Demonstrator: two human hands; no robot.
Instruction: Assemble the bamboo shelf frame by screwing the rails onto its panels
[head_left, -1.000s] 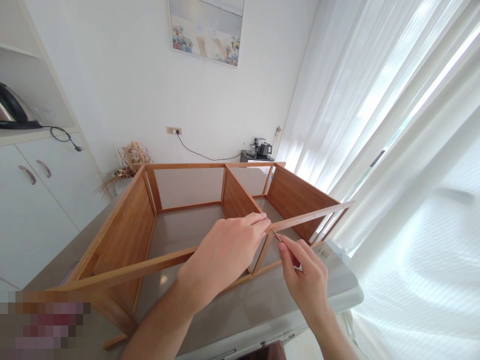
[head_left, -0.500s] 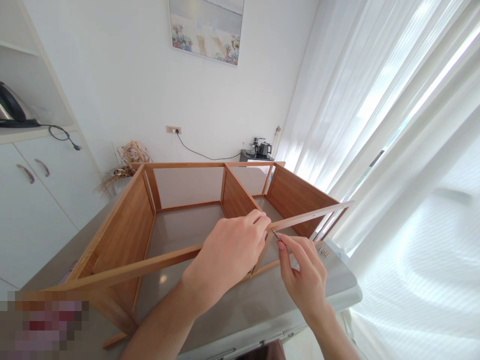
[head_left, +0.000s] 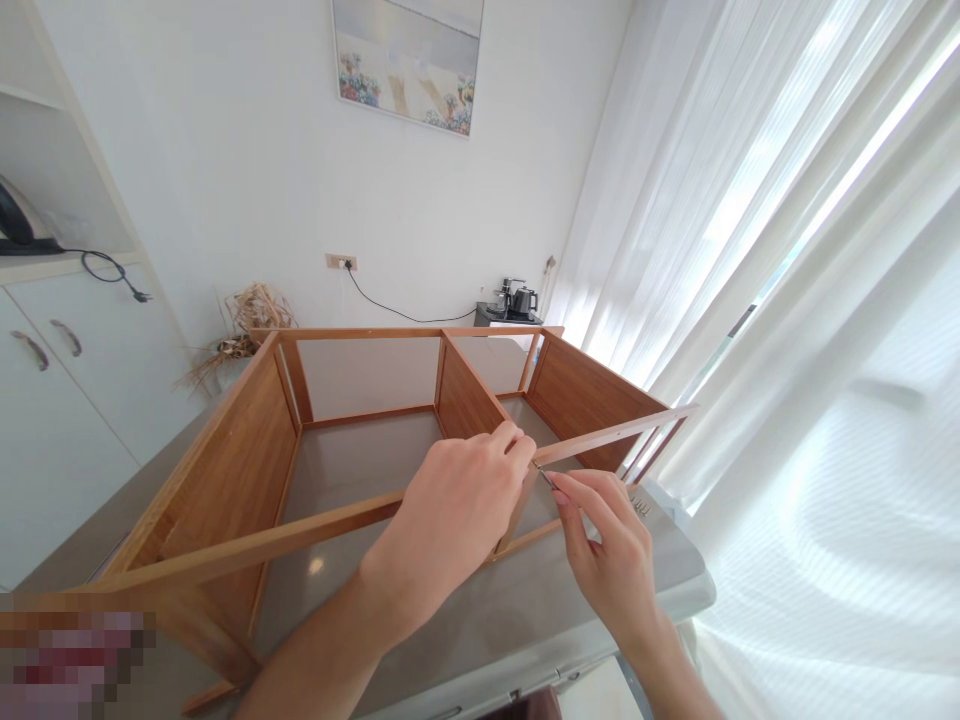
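Note:
A wooden frame [head_left: 330, 534] with brown side panels and a middle divider [head_left: 471, 388] lies on a grey table. My left hand [head_left: 469, 505] is closed over the front rail where the divider meets it; its fingertips are partly hidden. Between the thumb and fingers of my right hand [head_left: 604, 530] is a thin metal rod [head_left: 545, 477], too small to tell whether it is a hex key or a long screw. Its far tip meets the rail beside my left fingers. Several small screws [head_left: 640, 505] stand on the table just past my right hand.
The grey tabletop [head_left: 600, 610] ends in a rounded edge at the right, near a white curtain [head_left: 817, 480]. Behind the frame are dried plants [head_left: 259, 310] and a black kettle [head_left: 525, 300]. A white cupboard [head_left: 60, 430] stands at the left.
The whole view has shifted slightly, so the frame sits a little further left. Both hands keep their places at the joint, with the metal rod's tip still at the rail.

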